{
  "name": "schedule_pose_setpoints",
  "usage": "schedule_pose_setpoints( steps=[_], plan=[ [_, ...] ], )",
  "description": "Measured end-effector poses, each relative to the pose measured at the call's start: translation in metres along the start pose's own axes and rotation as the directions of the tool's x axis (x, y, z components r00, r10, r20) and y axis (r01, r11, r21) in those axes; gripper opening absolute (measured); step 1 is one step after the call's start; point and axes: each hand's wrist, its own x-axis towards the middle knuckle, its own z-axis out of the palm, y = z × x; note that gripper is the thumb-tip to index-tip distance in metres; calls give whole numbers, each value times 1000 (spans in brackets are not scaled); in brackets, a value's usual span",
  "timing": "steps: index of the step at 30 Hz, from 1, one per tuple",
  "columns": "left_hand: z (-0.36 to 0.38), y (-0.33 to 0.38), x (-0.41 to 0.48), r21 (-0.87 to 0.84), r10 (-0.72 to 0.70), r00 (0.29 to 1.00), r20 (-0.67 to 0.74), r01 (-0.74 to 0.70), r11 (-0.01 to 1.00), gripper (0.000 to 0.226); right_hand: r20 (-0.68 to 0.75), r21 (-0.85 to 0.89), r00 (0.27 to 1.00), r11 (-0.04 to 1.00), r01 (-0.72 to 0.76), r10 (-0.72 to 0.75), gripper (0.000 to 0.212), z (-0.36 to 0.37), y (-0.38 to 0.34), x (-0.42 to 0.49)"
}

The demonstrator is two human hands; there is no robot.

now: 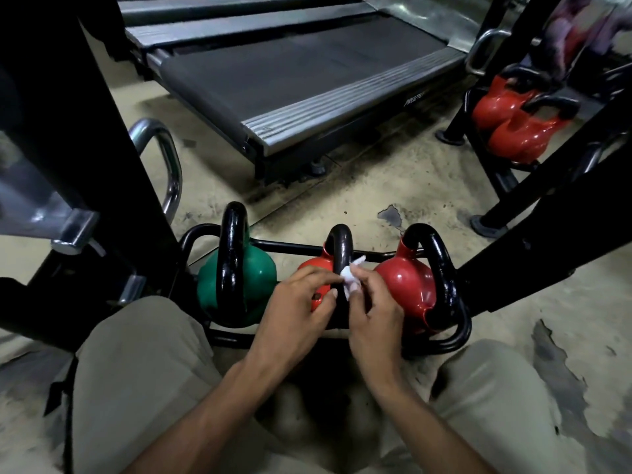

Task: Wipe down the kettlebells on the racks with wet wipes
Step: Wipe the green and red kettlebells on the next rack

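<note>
Right grip pinches wet wipe against right side of middle red kettlebell handle; left grip curls on its left. Handle arches away from person, low on rack.

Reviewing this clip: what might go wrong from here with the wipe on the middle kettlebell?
1. The crumpled white wet wipe, pinched by the right hand at the black handle of the small red kettlebell, is tiny; patches may get missed.
2. That hand sits close beside the larger red kettlebell on the black tubular rack; a shifting bell might nip fingers.
</note>
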Motion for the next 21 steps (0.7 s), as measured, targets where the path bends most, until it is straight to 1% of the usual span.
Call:
schedule_pose_setpoints(
  steps=[1, 2, 3, 5, 7, 8, 10, 11, 12, 13, 14, 15, 16, 17, 18, 19, 20, 21],
  plan=[
    [-1, 0, 0, -1, -1, 1000, 0, 1, 1000, 27, 26, -79, 993, 990, 114, -112, 25, 0, 2, 8],
    [-1, 0, -1, 3, 1, 1000, 6, -1, 1000, 27, 73, -142, 978, 969, 203, -194, 27, 2, 4, 19],
    [-2, -1, -3, 10, 2, 1000, 15, -2, 1000, 27, 134, -185, 960, 945, 268, -246, 27, 4, 7, 32],
    [-4, -1, -9, 27, -5, 999, 50, 3, 1000, 28, 270, -272, 919, 893, 359, -287, 30, 8, 9, 70],
    [-6, -1, -14, 48, -11, 995, 100, 7, 999, 31, 465, -384, 852, 812, 440, -242, 38, 7, 2, 106],
    [-7, 0, -16, 59, -8, 993, 117, 1, 998, 32, 563, -427, 799, 751, 503, -214, 43, 4, -5, 117],
    [-8, 1, -19, 86, 3, 991, 134, -14, 996, 33, 743, -432, 641, 594, 679, -193, 49, -2, -15, 123],
    [-8, 1, -20, 101, 6, 990, 140, -20, 995, 33, 808, -400, 557, 515, 758, -192, 48, -5, -18, 117],
    [-8, 2, -21, 117, 11, 989, 149, -29, 993, 32, 847, -361, 494, 468, 807, -199, 45, -10, -20, 107],
    [-9, 3, -23, 131, 19, 987, 160, -40, 991, 32, 857, -326, 461, 451, 831, -229, 41, -17, -20, 96],
    [-9, 4, -24, 141, 25, 985, 172, -50, 989, 31, 841, -312, 464, 451, 836, -279, 39, -24, -17, 84],
    [-9, 5, -26, 147, 28, 983, 180, -56, 987, 31, 792, -311, 501, 476, 823, -349, 38, -31, -11, 72],
    [-10, 5, -27, 149, 31, 982, 184, -59, 987, 31, 701, -312, 570, 535, 785, -428, 34, -34, -5, 60],
    [-10, 5, -27, 149, 33, 982, 184, -61, 987, 32, 574, -299, 663, 631, 716, -480, 31, -34, 3, 45],
    [-11, 5, -27, 148, 35, 983, 182, -63, 987, 33, 430, -280, 772, 744, 607, -467, 31, -32, 8, 29],
    [-10, 5, -27, 145, 37, 983, 182, -64, 987, 33, 281, -250, 882, 858, 449, -380, 34, -27, 11, 11],
    [-10, 4, -27, 139, 40, 983, 181, -66, 988, 33, 148, -204, 957, 939, 275, -249, 35, -20, 10, -4],
    [-10, 3, -27, 130, 43, 983, 179, -67, 989, 32, 57, -143, 993, 983, 115, -107, 34, -14, 6, -15]
  ],
)
